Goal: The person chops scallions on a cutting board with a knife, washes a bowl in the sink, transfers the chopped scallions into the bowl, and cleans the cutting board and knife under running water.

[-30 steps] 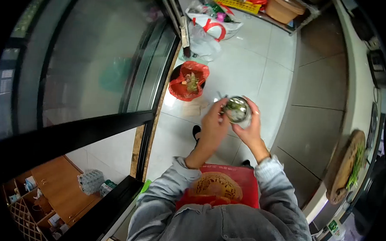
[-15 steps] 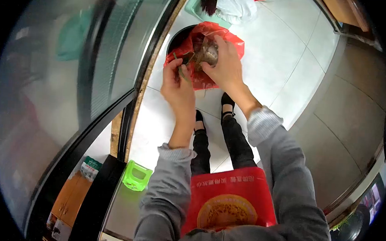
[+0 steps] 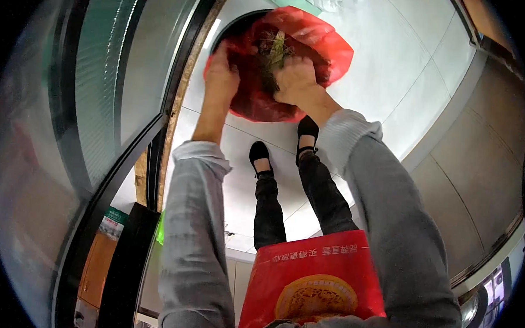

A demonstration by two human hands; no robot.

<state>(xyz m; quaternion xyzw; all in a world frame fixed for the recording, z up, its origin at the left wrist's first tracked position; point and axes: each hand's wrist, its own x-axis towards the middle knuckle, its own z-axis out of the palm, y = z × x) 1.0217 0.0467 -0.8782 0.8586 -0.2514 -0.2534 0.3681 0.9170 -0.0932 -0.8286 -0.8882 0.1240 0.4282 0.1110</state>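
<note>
A red plastic bag (image 3: 332, 47) lines a dark bin, with green and brown plant scraps (image 3: 276, 50) inside it. My left hand (image 3: 222, 74) is at the bag's left rim, its fingers curled against the red plastic and slightly blurred. Inside the bag's opening, beside the scraps, my right hand (image 3: 298, 80) has its fingers bent inward, and whatever they hold is hidden. The glass jar does not show in this view.
A red apron (image 3: 311, 254) hangs at my front, above my dark shoes (image 3: 260, 155). A glass door with a black frame (image 3: 112, 195) stands on the left. Grey tiled panels (image 3: 454, 201) line the right, and a pale green dustpan (image 3: 299, 1) lies beyond the bag.
Both hands have gone from holding a glass jar over the floor down to the red bag. The jar, seen by my right hand half a second ago, is out of sight. The view has moved closer.
</note>
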